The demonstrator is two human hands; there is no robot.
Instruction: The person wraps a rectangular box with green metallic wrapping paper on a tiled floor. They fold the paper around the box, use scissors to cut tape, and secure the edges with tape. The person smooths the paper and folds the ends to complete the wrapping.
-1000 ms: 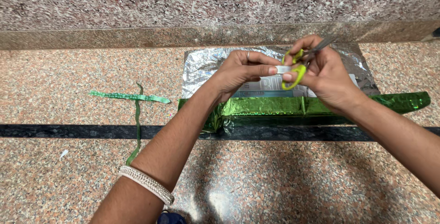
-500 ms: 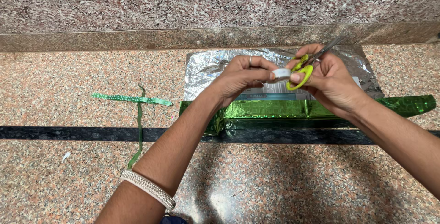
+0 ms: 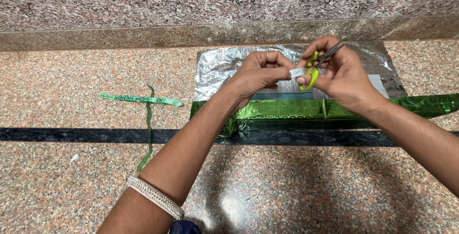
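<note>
My right hand (image 3: 345, 75) holds small scissors (image 3: 315, 66) with yellow-green handles, blades pointing up and to the right. My left hand (image 3: 258, 73) pinches a short whitish strip (image 3: 297, 72), likely tape, right against the scissors. Both hands hover above a flat box (image 3: 287, 110) partly wrapped in shiny green paper, with the paper's silver underside (image 3: 224, 66) spread open behind it. A ring sits on a left finger and a beaded bracelet (image 3: 155, 196) on the left wrist.
Two thin green paper strips (image 3: 141, 100) lie crossed on the speckled stone floor at left. A dark stripe (image 3: 71, 134) runs across the floor. A stone wall base (image 3: 143, 35) rises just behind the wrapping paper.
Both hands have drifted slightly up together, still holding the scissors and the strip. The view has shifted a little. The box and paper have not moved.
</note>
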